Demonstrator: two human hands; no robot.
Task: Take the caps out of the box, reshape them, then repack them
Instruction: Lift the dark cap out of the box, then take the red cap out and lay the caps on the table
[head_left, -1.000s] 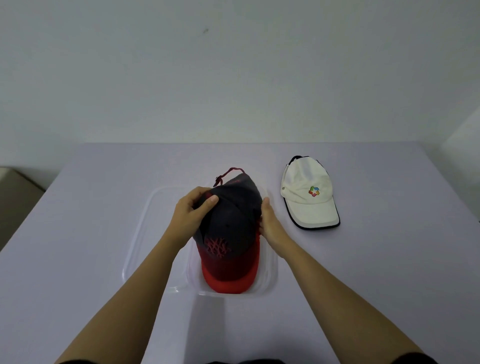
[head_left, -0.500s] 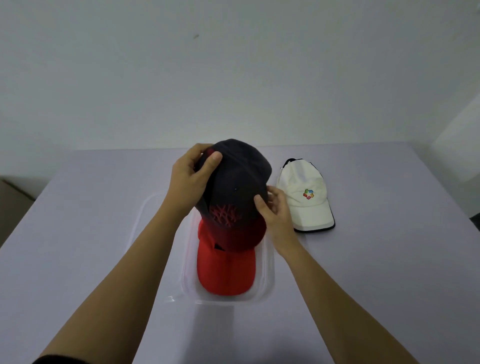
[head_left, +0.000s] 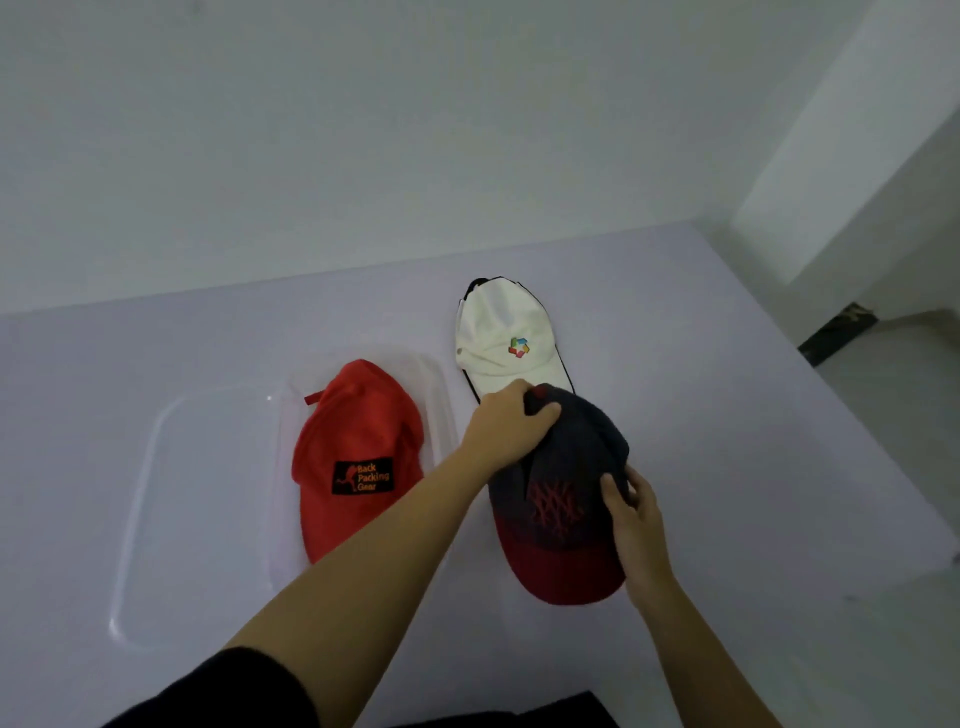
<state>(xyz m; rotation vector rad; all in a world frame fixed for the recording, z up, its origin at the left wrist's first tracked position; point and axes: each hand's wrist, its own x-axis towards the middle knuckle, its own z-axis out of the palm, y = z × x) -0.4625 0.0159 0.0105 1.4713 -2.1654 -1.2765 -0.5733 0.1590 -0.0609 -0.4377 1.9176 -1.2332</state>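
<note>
**Dark cap held in both hands, just right of the box**

The dark cap (head_left: 563, 483), navy at the crown and fading to a red brim, sits just to the right of the clear box (head_left: 440, 400), outside it and over the worktop (head_left: 779, 467). Its brim points toward the person. Whether it rests on the surface or hangs slightly above it cannot be told.

Both hands hold this cap. The left hand (head_left: 511, 428) reaches across the near right corner of the box and grips the far end of the crown, with its fingers curled over the top. The right hand (head_left: 636, 514) clasps the side of the crown turned away from the box, with the thumb lying on the fabric beside the red stitched pattern and the fingers wrapped round the edge.

Inside the box lies a red cap (head_left: 358, 441), crown up. It has a black patch with orange lettering on its front, and its brim is toward the person.

Beyond the dark cap, right of the box's far right corner, a white cap (head_left: 493, 332) with a small multicoloured emblem lies on the worktop. Its near edge is covered by the left hand and the dark crown.

On the left side of the box lies a flat clear lid (head_left: 136, 519), its rim just against the box.
</note>
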